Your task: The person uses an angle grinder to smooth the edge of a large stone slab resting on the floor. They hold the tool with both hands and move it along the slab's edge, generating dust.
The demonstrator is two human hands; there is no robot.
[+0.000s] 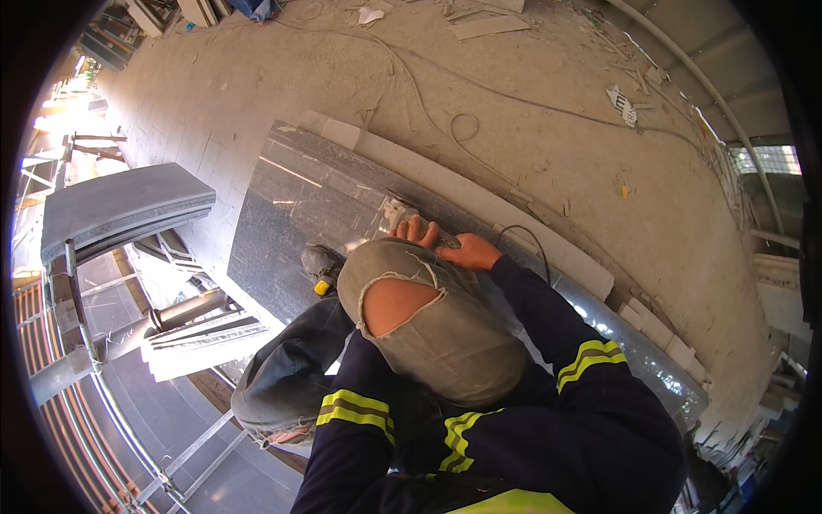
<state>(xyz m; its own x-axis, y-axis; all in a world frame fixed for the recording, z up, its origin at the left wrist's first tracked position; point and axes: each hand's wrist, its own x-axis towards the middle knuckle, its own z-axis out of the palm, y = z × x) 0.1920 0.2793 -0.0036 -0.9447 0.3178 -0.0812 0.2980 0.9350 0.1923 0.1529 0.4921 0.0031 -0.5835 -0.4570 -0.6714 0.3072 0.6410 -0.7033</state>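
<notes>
A dark grey speckled stone slab [287,201] lies under me, its polished face catching light. On it is a dust-coated angle grinder [399,211], its head pointing to the far left and its disc not visible. My left hand [416,231] curls its fingers over the grinder near the head; the rest of that hand is behind my raised knee. Behind it on the tool body, my right hand [473,253] is closed round the grip. A black cord [541,244] loops up beside my right wrist.
Pale board strips [514,231] run along the slab's far edge. A stack of grey slabs [128,201] rests on a metal frame at left. My dusty shoe [322,261] stands on the slab. Long cables [411,81] snake across the dusty floor, with scraps at the far right.
</notes>
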